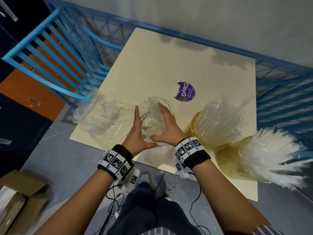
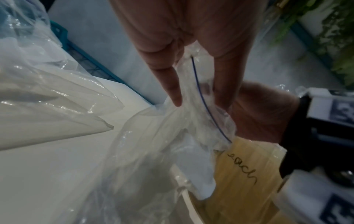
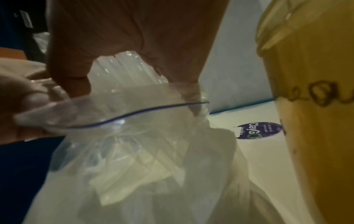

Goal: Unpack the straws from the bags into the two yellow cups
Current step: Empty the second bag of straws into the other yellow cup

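A clear zip bag point(image 1: 153, 119) with a few straws inside stands near the front of the cream board point(image 1: 152, 68). My left hand point(image 1: 138, 128) holds the left side of its mouth. The blue zip rim point(image 2: 203, 97) runs out from between my left fingers point(image 2: 172, 84). On the other side my right hand point(image 1: 166, 124) holds the rim point(image 3: 134, 113), with plastic over its fingertips point(image 3: 191, 98). Two yellow cups stand at the right. The farther cup point(image 1: 199, 131) holds clear wrapped straws point(image 1: 221, 116). The nearer cup point(image 1: 233, 160) holds white straws point(image 1: 271, 155).
An empty crumpled clear bag point(image 1: 101, 119) lies on the board's left front corner. A purple sticker point(image 1: 186, 91) marks the board's middle. Blue railing point(image 1: 279, 92) borders the board behind and at the right. A cardboard box point(image 1: 18, 197) sits on the floor at lower left, and cables point(image 1: 115, 197) trail by my legs.
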### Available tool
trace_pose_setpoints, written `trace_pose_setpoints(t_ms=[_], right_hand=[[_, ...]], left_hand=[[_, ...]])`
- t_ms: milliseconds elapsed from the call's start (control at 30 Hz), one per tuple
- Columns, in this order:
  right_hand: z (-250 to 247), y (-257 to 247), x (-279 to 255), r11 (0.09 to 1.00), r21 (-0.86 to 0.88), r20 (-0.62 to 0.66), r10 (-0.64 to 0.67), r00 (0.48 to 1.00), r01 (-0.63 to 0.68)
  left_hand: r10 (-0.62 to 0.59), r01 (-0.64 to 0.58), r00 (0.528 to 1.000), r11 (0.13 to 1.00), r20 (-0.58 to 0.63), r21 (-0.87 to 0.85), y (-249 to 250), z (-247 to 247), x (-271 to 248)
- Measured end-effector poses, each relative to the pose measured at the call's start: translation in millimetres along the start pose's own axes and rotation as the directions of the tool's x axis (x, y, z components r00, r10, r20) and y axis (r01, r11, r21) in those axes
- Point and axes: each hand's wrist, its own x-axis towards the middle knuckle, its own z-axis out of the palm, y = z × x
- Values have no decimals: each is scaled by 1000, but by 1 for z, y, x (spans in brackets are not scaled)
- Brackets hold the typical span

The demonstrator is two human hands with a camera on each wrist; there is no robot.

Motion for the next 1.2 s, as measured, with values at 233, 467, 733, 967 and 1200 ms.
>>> trace_pose_setpoints(t_ms=[233,467,733,967,1200], right_hand=[[-2,6,15,991,135,-118,29,993,-13],[-7,-10,17,997,47,-370,-46,928,68],[-52,-68,-20,845,511,-566,192,802,158],[-114,-81,-76,776,539,-756,276,593,326],[-133,-65,-104,827,512,-759,311,572,230]], left_hand=[[0,1,1000,1000,14,-14,4,-4,6],[9,-9,1000,999,11,35,7,0,8],[13,-7,995,998,-98,68,7,-6,3],[-3,6,993,1000,-120,22,8,-7,-2],[8,-5,993,999,-115,35,13,-1,-2]])
